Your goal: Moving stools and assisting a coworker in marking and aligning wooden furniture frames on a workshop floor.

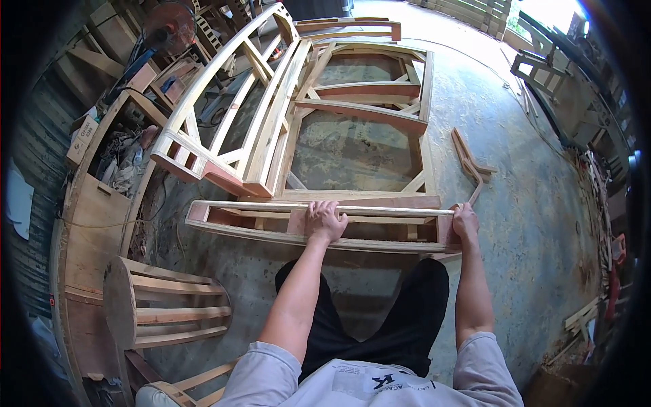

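Observation:
Across my front stands a long, narrow, box-like wooden frame (pixel 264 237) with open bays between its rails. It looks like a sofa arm. My left hand (pixel 325 221) is closed over its top near the middle, by a short crosspiece. At the right end, my right hand (pixel 466 222) is wrapped round the corner. Just beyond lies a large wooden sofa frame (pixel 363 109), with its slatted back section (pixel 256 66) rising on the left. The narrow frame sits close along its near edge; whether they touch, I cannot tell. The undersides of both hands are hidden.
Bent wooden pieces (pixel 468 158) lie on the concrete floor to the right. A round-ended slatted wooden frame (pixel 121 303) stands at my left, near a wooden bin (pixel 98 217) holding scraps. A fan (pixel 169 28) is at the far left. Wood offcuts (pixel 582 314) lie along the right side.

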`<state>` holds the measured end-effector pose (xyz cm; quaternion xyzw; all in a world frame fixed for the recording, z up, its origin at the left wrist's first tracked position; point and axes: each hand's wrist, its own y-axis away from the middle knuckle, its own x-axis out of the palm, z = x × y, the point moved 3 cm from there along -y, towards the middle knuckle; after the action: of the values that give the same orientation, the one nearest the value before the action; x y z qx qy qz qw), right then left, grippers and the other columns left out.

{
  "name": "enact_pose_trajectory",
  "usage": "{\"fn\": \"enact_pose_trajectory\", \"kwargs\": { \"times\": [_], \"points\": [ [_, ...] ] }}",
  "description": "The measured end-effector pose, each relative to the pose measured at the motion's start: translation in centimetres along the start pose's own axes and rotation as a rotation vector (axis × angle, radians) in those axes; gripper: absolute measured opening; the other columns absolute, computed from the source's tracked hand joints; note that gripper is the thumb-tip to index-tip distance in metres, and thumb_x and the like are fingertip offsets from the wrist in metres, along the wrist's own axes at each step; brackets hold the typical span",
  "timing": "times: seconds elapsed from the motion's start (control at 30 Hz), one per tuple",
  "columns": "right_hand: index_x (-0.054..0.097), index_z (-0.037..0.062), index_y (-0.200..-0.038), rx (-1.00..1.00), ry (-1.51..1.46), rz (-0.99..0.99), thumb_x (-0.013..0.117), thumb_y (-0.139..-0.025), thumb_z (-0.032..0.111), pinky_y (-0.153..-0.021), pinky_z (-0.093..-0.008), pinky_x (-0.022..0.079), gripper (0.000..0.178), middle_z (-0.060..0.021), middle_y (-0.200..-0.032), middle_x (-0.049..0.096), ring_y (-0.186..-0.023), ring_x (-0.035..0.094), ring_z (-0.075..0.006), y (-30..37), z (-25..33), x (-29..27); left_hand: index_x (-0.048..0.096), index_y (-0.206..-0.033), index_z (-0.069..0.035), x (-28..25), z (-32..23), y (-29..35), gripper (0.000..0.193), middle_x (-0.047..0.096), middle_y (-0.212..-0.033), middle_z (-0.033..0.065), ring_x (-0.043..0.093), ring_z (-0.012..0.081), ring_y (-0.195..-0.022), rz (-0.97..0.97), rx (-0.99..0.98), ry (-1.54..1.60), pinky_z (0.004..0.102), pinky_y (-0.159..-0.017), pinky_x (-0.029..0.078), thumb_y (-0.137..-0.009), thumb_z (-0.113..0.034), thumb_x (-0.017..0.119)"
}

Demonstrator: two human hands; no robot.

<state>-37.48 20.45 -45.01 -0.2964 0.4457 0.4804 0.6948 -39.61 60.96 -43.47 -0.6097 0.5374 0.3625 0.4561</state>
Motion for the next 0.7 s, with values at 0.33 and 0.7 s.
{"fn": "enact_pose_trajectory", "kwargs": {
  "times": [0.33,0.7],
  "points": [
    [0.051,0.0025,-0.095,-0.002,-0.02,0.002,0.048,-0.086,0.03,-0.077,-0.0489,0.045,0.029,-0.025,-0.09,0.06,-0.088,0.058,-0.042,0.4,0.2,0.0,0.059,-0.098,-0.006,0.0,0.2,0.4,0.035,0.059,-0.098,0.0118,0.052,0.0244,-0.101,-0.058,0.028,-0.002,0.0369,-0.099,0.03,-0.073,-0.031,0.058],
    [0.052,0.004,-0.096,-0.011,-0.024,-0.006,0.042,-0.087,0.033,-0.078,-0.0492,0.045,0.032,-0.0239,-0.09,0.061,-0.087,0.058,-0.0422,0.0,0.5,0.6,0.06,-0.103,-0.008,0.0,0.4,0.1,0.04,0.06,-0.106,0.0093,0.05,0.0226,-0.107,0.012,-0.002,-0.063,0.037,-0.102,0.027,-0.073,-0.034,0.054]
  ]
}}
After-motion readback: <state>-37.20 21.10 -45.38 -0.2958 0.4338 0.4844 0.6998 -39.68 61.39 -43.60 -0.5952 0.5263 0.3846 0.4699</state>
